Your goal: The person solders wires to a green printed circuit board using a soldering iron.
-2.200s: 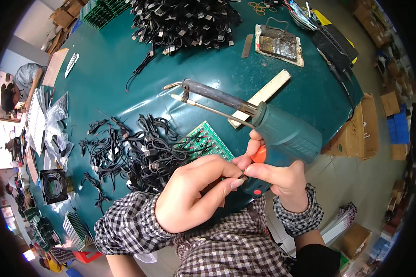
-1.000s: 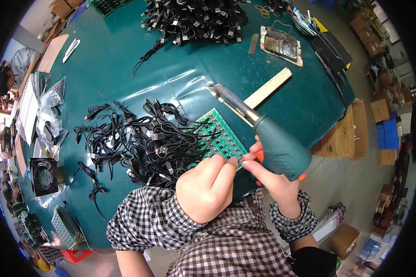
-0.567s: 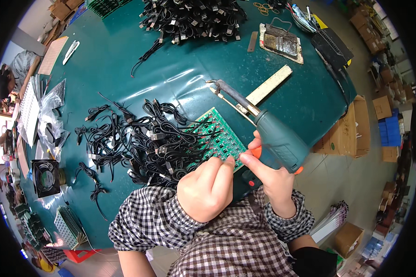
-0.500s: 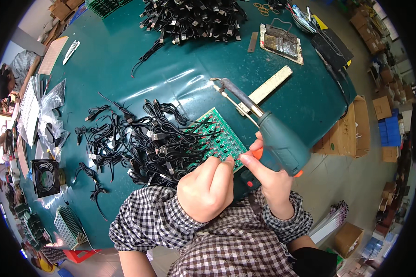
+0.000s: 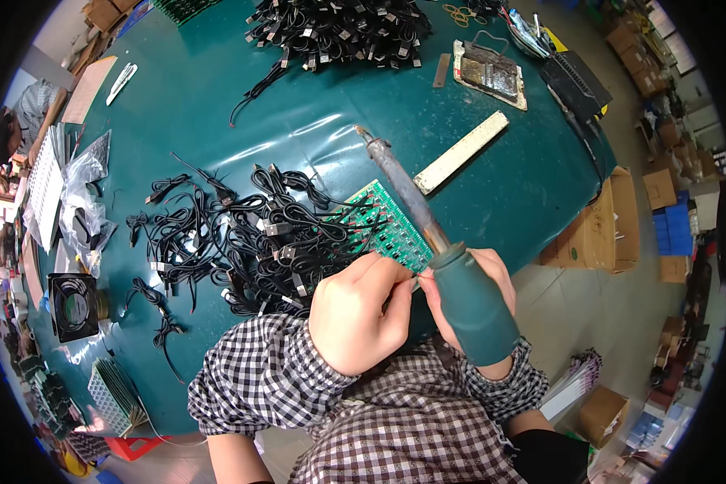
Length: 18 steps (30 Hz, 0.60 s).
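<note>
My right hand (image 5: pixel 498 273) is wrapped around the green handle of a soldering iron (image 5: pixel 477 310). Its metal barrel slants up and left, the tip above the table. My left hand (image 5: pixel 356 315) is closed in a pinch close to the right fingertips, where thin wire ends with a little red show between the hands. Just beyond them lies a green circuit board panel (image 5: pixel 394 234) with small black parts and wires on it. A heap of black USB cables (image 5: pixel 278 242) covers its left side. What sits inside my left palm is hidden.
Beyond the iron lies a pale bar (image 5: pixel 461 152). A stained metal tray (image 5: pixel 492 74) stands far right, and a large pile of USB cables (image 5: pixel 339 32) at the back. A small fan (image 5: pixel 74 308) and plastic bag (image 5: pixel 85 206) are at left. Cardboard box (image 5: pixel 601 226) stands beyond the right edge.
The soldering iron has turned and come down toward me, with its handle now in front of my right hand. Both hands have drawn slightly nearer to me, off the board's near edge.
</note>
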Motion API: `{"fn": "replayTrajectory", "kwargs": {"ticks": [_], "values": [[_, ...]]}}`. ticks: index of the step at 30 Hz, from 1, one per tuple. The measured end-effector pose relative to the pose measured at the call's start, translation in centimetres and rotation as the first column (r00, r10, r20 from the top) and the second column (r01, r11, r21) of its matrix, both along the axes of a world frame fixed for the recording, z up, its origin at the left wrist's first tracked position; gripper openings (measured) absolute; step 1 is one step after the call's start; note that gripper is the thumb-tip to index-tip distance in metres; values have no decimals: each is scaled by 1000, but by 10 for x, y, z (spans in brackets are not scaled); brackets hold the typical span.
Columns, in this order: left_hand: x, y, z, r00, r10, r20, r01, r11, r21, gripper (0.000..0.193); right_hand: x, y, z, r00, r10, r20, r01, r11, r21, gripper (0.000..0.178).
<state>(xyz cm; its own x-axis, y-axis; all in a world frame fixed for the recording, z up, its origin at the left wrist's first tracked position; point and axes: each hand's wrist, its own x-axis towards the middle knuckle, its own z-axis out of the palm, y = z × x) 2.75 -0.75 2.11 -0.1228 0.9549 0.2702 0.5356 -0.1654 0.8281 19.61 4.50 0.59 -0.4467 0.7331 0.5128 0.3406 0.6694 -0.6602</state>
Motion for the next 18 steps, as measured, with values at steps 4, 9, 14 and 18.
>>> {"fn": "replayTrajectory", "kwargs": {"ticks": [4,9,14,18], "values": [[-2,1,5,995,-19,96,33,989,-146,5,-8,-8,-17,993,-24,-120,42,988,151,36],[0,-2,7,993,2,114,12,992,-125,4,-3,-12,-24,985,59,-165,-33,988,153,38],[-22,-19,29,933,137,-334,-100,987,127,19,11,-12,-2,986,57,-157,-72,993,-89,30],[-44,-13,56,789,39,-613,72,985,154,38,40,-13,-6,983,-124,-133,56,902,-428,25]]}}
